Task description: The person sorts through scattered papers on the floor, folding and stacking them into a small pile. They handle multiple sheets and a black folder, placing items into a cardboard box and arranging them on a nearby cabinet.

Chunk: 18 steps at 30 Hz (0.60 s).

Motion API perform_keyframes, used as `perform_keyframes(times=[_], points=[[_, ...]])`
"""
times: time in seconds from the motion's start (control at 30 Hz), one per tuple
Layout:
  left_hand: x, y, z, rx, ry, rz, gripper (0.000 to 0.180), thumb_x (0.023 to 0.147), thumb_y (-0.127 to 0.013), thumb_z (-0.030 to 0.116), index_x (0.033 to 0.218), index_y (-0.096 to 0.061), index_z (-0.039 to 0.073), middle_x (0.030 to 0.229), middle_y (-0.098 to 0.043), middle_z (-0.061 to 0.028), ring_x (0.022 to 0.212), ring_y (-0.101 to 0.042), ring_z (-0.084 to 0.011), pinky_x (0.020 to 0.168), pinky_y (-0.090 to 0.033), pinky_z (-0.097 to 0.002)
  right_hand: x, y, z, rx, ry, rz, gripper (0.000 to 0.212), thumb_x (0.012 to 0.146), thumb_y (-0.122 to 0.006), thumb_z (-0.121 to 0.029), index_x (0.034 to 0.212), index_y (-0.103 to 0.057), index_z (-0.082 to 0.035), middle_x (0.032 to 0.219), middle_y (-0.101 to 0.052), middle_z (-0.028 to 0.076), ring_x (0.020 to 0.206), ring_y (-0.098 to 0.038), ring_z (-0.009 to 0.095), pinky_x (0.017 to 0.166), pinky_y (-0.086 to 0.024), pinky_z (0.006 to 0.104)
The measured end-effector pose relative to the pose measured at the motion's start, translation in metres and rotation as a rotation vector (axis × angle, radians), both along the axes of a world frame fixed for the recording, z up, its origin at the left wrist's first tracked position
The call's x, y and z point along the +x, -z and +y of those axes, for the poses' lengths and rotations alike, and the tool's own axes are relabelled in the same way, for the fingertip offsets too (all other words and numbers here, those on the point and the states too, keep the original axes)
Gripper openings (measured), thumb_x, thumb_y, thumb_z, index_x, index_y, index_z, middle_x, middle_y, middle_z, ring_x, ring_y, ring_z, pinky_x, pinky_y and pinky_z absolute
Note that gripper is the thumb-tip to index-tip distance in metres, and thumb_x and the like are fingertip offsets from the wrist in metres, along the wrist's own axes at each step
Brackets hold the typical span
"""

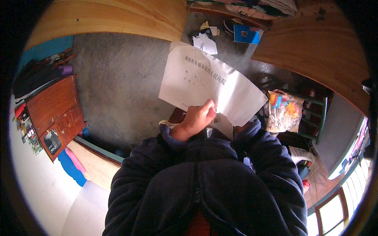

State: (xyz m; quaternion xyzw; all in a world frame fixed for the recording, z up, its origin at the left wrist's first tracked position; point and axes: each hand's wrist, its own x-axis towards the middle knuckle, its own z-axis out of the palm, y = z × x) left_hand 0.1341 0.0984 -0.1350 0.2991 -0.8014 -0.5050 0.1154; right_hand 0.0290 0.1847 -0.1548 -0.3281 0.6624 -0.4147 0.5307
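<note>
A grey concrete floor [118, 74] carries scattered paper scraps [204, 41] and a blue booklet [246, 34] at its far end; a brown wooden cabinet [55, 112] stands on it at the left

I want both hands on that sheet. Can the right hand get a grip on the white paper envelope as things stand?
Probably yes. The right hand sits mostly hidden just behind the white paper envelope, at its lower edge, with nothing between them; the left hand grips beside it.

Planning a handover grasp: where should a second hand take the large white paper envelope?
Take the large white paper envelope by its free far-left corner, coming from the left. The left hand pinches the near edge; the right hand is hidden behind it, so that side is occupied.
</note>
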Motion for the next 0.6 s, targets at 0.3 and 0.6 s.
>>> perform_keyframes(times=[0.3, 0.6], points=[[0.009, 0.010, -0.001, 0.398, -0.169, 0.044, 0.012, 0.083, -0.059, 0.005, 0.087, -0.048, 0.006, 0.062, -0.059, -0.0142, 0.060, -0.064, -0.0316, 0.049, -0.046, -0.0349, -0.044, 0.044, -0.015, 0.154, -0.184, -0.032, 0.041, 0.084, -0.060, -0.023, 0.118, -0.051, -0.001, 0.106, -0.059, 0.016, 0.096, -0.059, 0.025, 0.081, -0.048, 0.0374], [0.002, -0.008, -0.001, 0.489, -0.090, -0.044, 0.009, 0.084, -0.058, 0.005, 0.083, -0.049, 0.004, 0.062, -0.060, -0.0122, 0.056, -0.063, -0.0243, 0.049, -0.046, -0.0332, -0.009, 0.009, 0.007, 0.128, -0.263, 0.051, 0.041, 0.084, -0.060, -0.022, 0.118, -0.051, -0.001, 0.104, -0.059, 0.017, 0.096, -0.059, 0.026, 0.081, -0.048, 0.0381]])
